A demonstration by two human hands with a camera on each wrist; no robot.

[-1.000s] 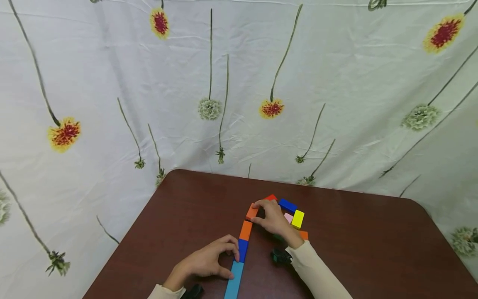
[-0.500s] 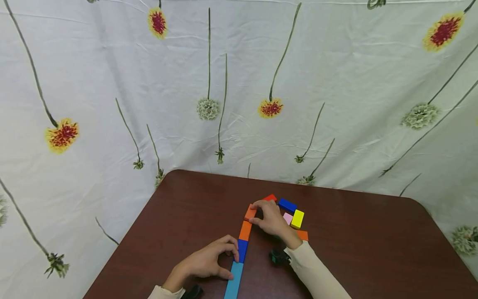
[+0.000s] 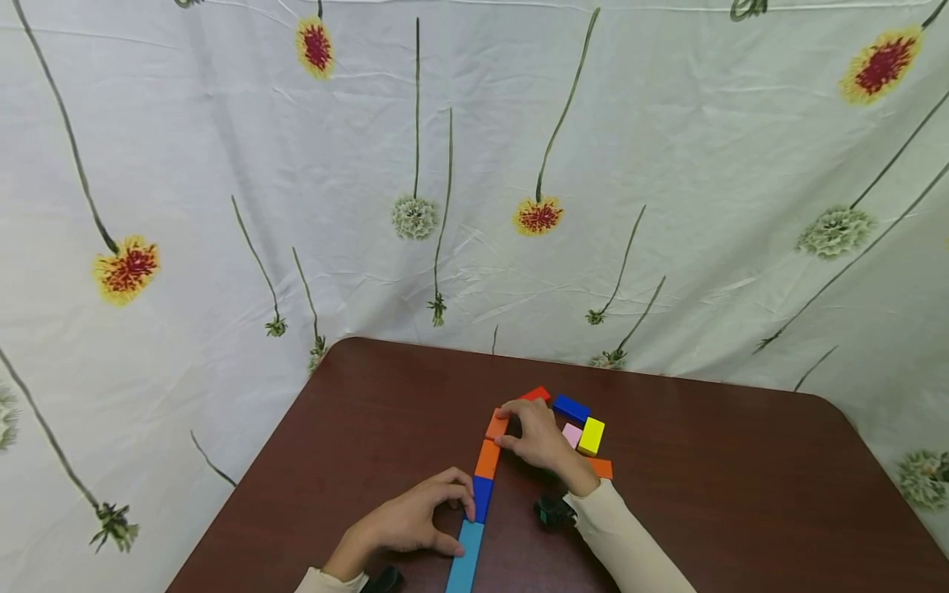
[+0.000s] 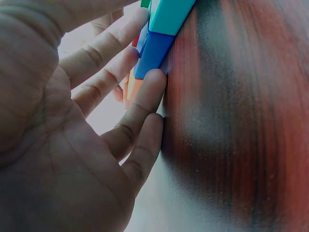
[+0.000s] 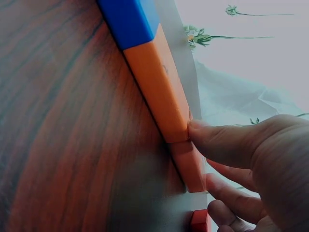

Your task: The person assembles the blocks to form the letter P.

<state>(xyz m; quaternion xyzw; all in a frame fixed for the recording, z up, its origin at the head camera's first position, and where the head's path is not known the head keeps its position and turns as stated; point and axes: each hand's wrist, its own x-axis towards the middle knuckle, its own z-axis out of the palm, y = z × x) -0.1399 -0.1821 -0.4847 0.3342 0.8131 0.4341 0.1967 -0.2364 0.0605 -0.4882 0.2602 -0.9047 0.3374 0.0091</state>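
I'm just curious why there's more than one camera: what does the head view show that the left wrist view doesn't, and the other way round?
Only the head view shows the yellow block, the pink block and the flowers printed on the cloth.

Only the left wrist view shows the palm side of the left hand; the head view shows its back instead.

Both show that hand, the light-blue block (greener in the wrist view), the blue block next to it and part of the brown table.

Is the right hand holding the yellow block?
No, the right hand is at an orange block, left of the yellow block.
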